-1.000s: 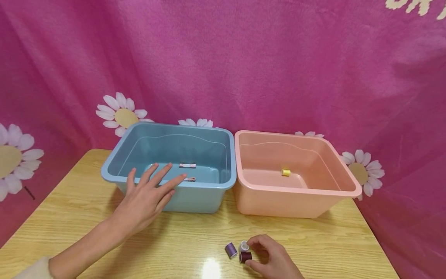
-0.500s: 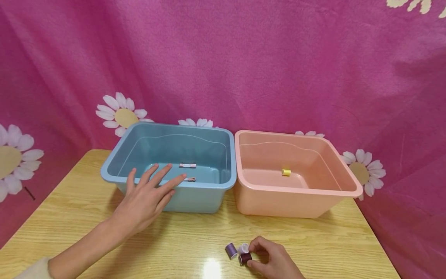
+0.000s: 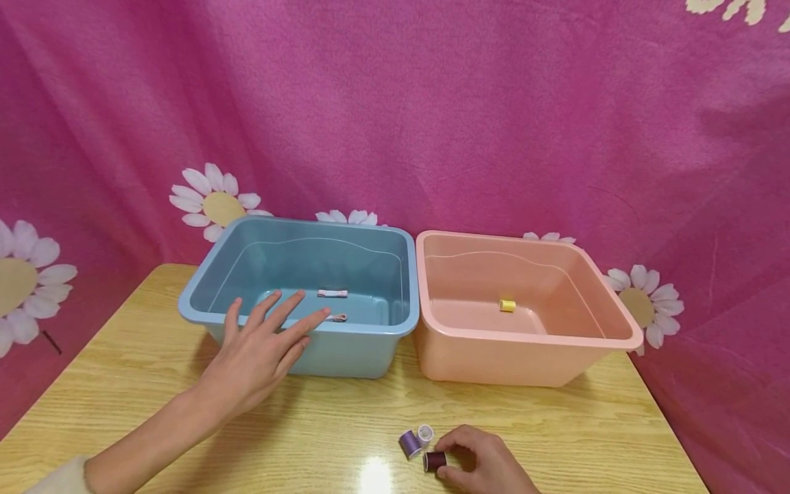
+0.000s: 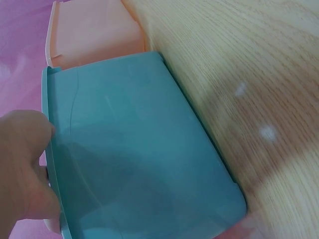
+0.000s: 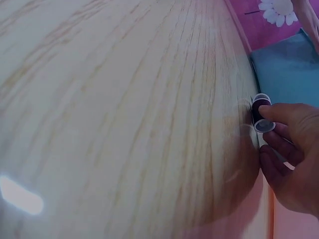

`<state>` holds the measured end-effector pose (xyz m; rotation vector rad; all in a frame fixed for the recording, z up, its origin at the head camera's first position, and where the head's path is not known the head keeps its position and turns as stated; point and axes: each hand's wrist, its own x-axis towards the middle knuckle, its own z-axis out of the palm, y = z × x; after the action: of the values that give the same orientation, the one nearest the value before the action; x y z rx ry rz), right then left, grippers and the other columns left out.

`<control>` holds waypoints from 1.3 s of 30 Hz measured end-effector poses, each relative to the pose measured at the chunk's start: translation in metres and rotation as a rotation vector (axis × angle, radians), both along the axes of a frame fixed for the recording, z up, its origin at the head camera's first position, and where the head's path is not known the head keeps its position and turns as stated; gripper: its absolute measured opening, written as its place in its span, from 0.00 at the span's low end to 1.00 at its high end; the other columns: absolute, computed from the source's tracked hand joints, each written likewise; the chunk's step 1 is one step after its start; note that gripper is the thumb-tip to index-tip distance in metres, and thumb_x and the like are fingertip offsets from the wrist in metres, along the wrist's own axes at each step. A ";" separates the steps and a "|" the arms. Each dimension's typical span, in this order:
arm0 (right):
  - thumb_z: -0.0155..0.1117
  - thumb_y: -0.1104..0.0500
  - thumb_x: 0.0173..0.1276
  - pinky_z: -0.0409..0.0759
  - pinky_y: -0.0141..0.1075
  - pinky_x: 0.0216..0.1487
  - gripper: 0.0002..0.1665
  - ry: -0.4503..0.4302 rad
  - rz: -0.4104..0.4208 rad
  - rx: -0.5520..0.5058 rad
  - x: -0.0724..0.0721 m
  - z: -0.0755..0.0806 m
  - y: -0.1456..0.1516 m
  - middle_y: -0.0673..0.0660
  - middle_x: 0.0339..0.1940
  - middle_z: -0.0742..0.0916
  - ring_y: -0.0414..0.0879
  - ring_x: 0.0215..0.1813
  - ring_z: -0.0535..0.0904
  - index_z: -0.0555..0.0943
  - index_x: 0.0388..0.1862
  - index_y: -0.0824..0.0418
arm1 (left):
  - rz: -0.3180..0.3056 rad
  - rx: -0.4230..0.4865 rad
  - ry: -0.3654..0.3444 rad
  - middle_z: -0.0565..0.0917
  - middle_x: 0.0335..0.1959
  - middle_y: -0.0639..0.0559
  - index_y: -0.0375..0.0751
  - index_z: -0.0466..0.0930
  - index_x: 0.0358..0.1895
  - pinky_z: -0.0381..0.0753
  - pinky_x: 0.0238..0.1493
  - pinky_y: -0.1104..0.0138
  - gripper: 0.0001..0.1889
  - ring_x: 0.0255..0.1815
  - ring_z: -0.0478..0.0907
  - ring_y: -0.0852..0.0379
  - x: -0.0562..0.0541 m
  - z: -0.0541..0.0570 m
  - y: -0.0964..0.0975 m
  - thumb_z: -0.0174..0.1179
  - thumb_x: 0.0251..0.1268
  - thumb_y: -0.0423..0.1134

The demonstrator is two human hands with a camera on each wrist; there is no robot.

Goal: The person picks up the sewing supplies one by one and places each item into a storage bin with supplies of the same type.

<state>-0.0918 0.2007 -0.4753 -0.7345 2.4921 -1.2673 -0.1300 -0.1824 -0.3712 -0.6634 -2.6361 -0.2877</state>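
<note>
My right hand pinches a dark maroon spool of thread by its end, low over the table; in the right wrist view the thumb lies on the dark spool. Close to its left are a purple spool, lying tilted, and a white spool with its end showing. My left hand, fingers spread, rests at the front rim of the blue bin. From the left wrist, the hand appears along the rim of the blue bin.
Beside the blue bin stands a pink bin with a yellow spool inside. Two small folded bands lie in the blue bin, a whitish one and a partly covered one. A magenta curtain hangs behind the wooden table.
The white spool has shifted left and away from the maroon one, up against the purple spool. My right fingers have come in around the maroon spool. The left hand stays put.
</note>
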 end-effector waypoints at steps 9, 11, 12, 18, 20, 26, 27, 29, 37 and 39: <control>0.72 0.54 0.66 0.78 0.32 0.48 0.08 0.018 0.047 0.019 -0.003 0.004 0.005 0.40 0.42 0.84 0.35 0.46 0.79 0.86 0.44 0.50 | 0.001 0.001 -0.013 0.67 0.72 0.42 0.61 0.67 0.74 0.49 0.61 0.28 0.27 0.69 0.62 0.34 0.000 0.000 0.000 0.56 0.74 0.45; 0.71 0.57 0.67 0.80 0.32 0.48 0.09 0.031 0.057 -0.007 -0.005 0.006 0.007 0.44 0.43 0.85 0.37 0.46 0.80 0.85 0.45 0.53 | 0.003 0.002 -0.010 0.67 0.72 0.42 0.60 0.68 0.74 0.49 0.61 0.28 0.27 0.69 0.62 0.34 0.000 0.001 0.000 0.56 0.74 0.45; 0.71 0.58 0.67 0.81 0.33 0.47 0.09 0.029 0.056 -0.015 -0.005 0.008 0.008 0.46 0.43 0.86 0.38 0.47 0.81 0.85 0.45 0.54 | 0.004 0.003 -0.008 0.67 0.72 0.42 0.60 0.68 0.74 0.49 0.61 0.28 0.27 0.69 0.62 0.34 0.000 0.001 0.000 0.56 0.74 0.45; 0.70 0.61 0.68 0.83 0.36 0.47 0.09 -0.067 0.001 -0.075 -0.008 0.024 0.012 0.55 0.45 0.86 0.44 0.47 0.85 0.83 0.46 0.60 | 0.011 -0.004 -0.008 0.67 0.72 0.43 0.60 0.68 0.74 0.50 0.61 0.28 0.26 0.69 0.62 0.35 0.001 0.001 0.000 0.56 0.74 0.46; 0.70 0.62 0.67 0.83 0.36 0.47 0.09 -0.052 -0.019 -0.096 -0.009 0.032 0.012 0.55 0.45 0.87 0.43 0.45 0.85 0.83 0.45 0.60 | 0.014 -0.006 -0.015 0.67 0.72 0.43 0.60 0.68 0.74 0.50 0.61 0.29 0.26 0.70 0.62 0.35 0.001 0.001 0.000 0.56 0.74 0.46; 0.71 0.68 0.64 0.84 0.36 0.43 0.10 0.105 -0.054 -0.118 -0.012 0.061 0.015 0.54 0.42 0.87 0.40 0.41 0.85 0.84 0.43 0.60 | 0.013 -0.008 -0.029 0.66 0.73 0.43 0.60 0.68 0.74 0.50 0.61 0.29 0.26 0.70 0.62 0.34 0.001 0.001 0.000 0.55 0.75 0.47; 0.72 0.68 0.63 0.84 0.36 0.43 0.11 0.120 -0.057 -0.118 -0.013 0.067 0.016 0.54 0.42 0.87 0.41 0.42 0.85 0.84 0.43 0.60 | 0.011 -0.008 -0.029 0.66 0.73 0.43 0.60 0.68 0.74 0.50 0.61 0.29 0.26 0.69 0.62 0.34 0.001 0.001 0.000 0.55 0.75 0.47; 0.72 0.67 0.63 0.84 0.35 0.44 0.11 0.137 -0.058 -0.116 -0.016 0.078 0.017 0.53 0.42 0.87 0.42 0.42 0.86 0.84 0.43 0.58 | 0.009 -0.006 -0.021 0.66 0.73 0.43 0.60 0.67 0.74 0.50 0.61 0.29 0.26 0.69 0.62 0.34 0.001 0.001 0.000 0.55 0.75 0.47; 0.72 0.69 0.63 0.84 0.35 0.43 0.12 0.232 -0.038 -0.125 -0.028 0.118 0.025 0.51 0.41 0.88 0.45 0.42 0.87 0.84 0.44 0.58 | 0.006 0.000 -0.003 0.67 0.73 0.43 0.61 0.68 0.74 0.50 0.61 0.29 0.26 0.70 0.62 0.35 0.002 0.001 0.000 0.54 0.76 0.47; 0.71 0.71 0.62 0.84 0.35 0.42 0.13 0.242 -0.041 -0.141 -0.032 0.127 0.027 0.52 0.41 0.88 0.46 0.42 0.87 0.84 0.45 0.60 | 0.007 0.001 -0.010 0.67 0.73 0.44 0.61 0.67 0.74 0.50 0.62 0.30 0.26 0.70 0.62 0.35 0.002 0.001 0.001 0.53 0.76 0.48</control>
<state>-0.1238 0.2281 -0.3482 -0.9247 2.6378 -1.4604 -0.1285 -0.1819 -0.3700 -0.6538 -2.6469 -0.2905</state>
